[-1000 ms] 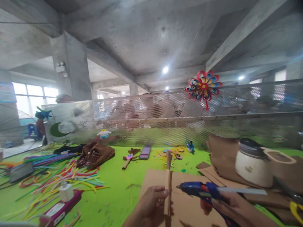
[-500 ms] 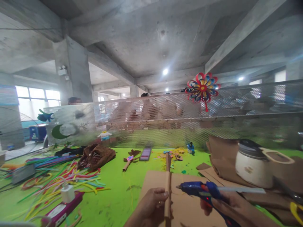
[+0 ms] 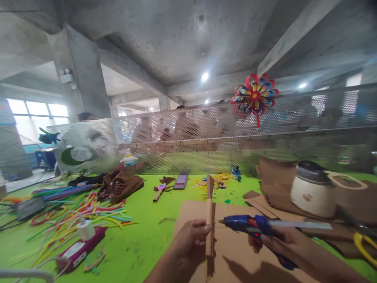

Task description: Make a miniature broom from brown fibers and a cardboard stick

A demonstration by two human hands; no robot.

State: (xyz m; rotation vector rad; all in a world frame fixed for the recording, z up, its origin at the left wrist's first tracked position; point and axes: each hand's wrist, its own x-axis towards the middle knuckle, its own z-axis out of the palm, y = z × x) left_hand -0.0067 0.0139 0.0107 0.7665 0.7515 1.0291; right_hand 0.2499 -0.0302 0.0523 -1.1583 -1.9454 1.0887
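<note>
A left hand (image 3: 188, 241), thumb and fingers closed, grips one brown paper roll (image 3: 209, 224) over a single cardboard sheet (image 3: 185, 216) on a green counter (image 3: 132, 247). The right hand (image 3: 284, 243), fingers wrapped around the handle, holds one blue glue gun (image 3: 240, 223), its nozzle pointed at the roll, near but not touching; one pale glue stick (image 3: 312, 225) juts from the back. Farther off lies one small paper craft (image 3: 159, 193). At right are one jug (image 3: 312, 196) and one pair of yellow-handled scissors (image 3: 363, 245); at left, one white plug (image 3: 85, 229) stands in one purple power strip (image 3: 78, 255). One paper flower (image 3: 255, 96) shows at the mesh screen's (image 3: 165, 135) top.
</note>
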